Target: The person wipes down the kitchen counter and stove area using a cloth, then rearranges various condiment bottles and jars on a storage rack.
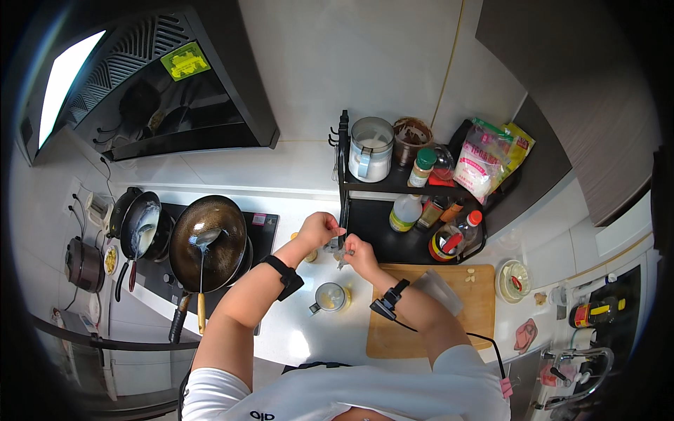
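My left hand (319,230) is raised over the counter beside the black rack, fingertips bent together near a crumpled clear plastic piece (333,247). Just to its right, my right hand (361,256) pinches part of the same plastic. Whether my left fingers also grip it is hard to tell. Below both hands stands a clear measuring jug (330,298) with yellowish contents, handle to the left. A small jar (311,256) is partly hidden behind my left hand. Under my right forearm lies a wooden cutting board (389,337) with a cleaver blade (437,289) and garlic cloves (469,274).
Left, a wok (208,263) with a ladle (202,284) and a smaller pan (138,221) sit on the cooktop. The two-tier black rack (363,247) holds bottles, bags and a canister (370,152). A bowl (514,281) stands right of the board, near the sink faucet (605,368).
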Motion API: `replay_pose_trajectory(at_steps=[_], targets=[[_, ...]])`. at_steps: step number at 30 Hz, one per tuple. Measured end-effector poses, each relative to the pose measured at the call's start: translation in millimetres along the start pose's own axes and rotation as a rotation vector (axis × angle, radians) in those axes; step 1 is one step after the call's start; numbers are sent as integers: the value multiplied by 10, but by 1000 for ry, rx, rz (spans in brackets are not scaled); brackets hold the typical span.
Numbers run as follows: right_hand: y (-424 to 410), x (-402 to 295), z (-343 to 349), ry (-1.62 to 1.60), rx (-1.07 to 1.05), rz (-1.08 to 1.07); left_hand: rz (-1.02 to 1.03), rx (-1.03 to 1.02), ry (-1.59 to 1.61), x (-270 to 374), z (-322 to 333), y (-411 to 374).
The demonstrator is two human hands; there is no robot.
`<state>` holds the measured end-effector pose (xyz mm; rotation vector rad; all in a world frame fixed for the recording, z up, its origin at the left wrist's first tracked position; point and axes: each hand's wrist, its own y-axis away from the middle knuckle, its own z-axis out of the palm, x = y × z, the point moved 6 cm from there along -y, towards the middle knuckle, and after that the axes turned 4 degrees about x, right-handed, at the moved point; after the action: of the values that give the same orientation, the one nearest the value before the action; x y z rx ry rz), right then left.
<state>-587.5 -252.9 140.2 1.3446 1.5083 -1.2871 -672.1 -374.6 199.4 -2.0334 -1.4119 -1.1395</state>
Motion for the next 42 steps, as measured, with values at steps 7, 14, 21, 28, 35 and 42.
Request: replay_pose_trajectory(at_steps=[7,14,21,28,35,42], targets=[[-334,-423,-166,-249,184,106,-134,254,240,23,-224,83],[-417,-1205,-515,422,477,-161,-133,231,269,17,-104,179],[-652,-2588,-506,641,510,-912,-117,-96,20,206,207,314],[-800,-2346,-252,956,508,-773,-136,17,145,168,192,316],[-392,-1880,-185,854,361,-757,-4,36,-27,374,66,382],[-733,-2276,-215,850,459,-733,-51,25,110,250,113,340]])
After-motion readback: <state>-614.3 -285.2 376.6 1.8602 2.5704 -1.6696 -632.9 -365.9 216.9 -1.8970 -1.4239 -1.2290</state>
